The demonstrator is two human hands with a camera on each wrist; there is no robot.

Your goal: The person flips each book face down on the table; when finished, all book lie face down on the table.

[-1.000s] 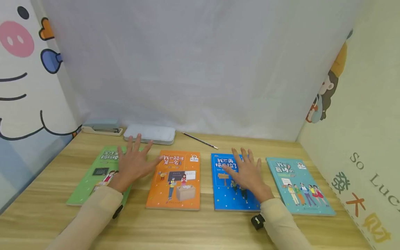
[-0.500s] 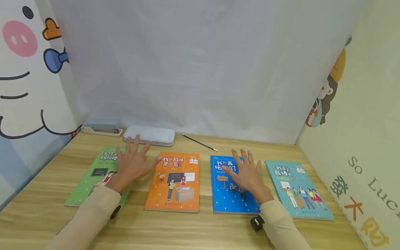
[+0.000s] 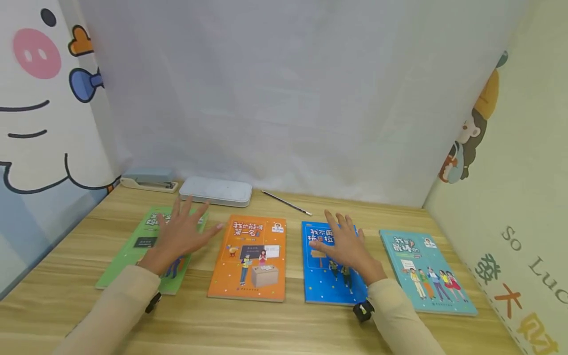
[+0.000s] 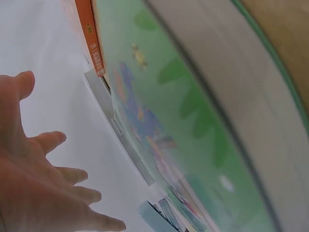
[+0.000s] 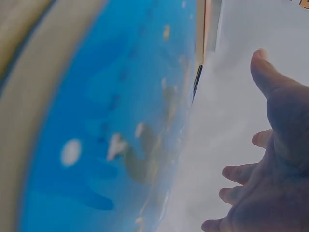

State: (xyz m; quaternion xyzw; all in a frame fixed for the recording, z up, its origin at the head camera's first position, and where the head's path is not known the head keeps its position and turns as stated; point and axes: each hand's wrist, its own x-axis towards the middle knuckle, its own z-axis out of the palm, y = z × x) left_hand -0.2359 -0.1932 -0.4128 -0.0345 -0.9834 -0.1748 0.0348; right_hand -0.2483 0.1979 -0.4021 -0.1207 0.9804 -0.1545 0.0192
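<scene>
Four is avoided here: several books lie in a row on the table. My left hand (image 3: 179, 237), fingers spread, hovers over the green book (image 3: 128, 261); the left wrist view shows a gap between the palm and that green cover (image 4: 159, 111). Right of it lies an orange book (image 3: 248, 261). Over the blue book (image 3: 319, 283) my right hand (image 3: 348, 249) is held with fingers spread, also apart from the cover in the right wrist view. A teal book (image 3: 428, 271) lies at the far right. Neither hand holds anything.
Along the back of the wooden table (image 3: 266, 330) stand a pale blue stapler (image 3: 150, 179) and a light pencil case (image 3: 216, 191). A pencil (image 3: 286, 202) lies to their right. A white curtain (image 3: 284, 108) closes off the back, with printed walls at both sides.
My left hand has shifted slightly left and down over the green book. The right hand has moved only a little. The books stay in place while the head view shifts slightly.
</scene>
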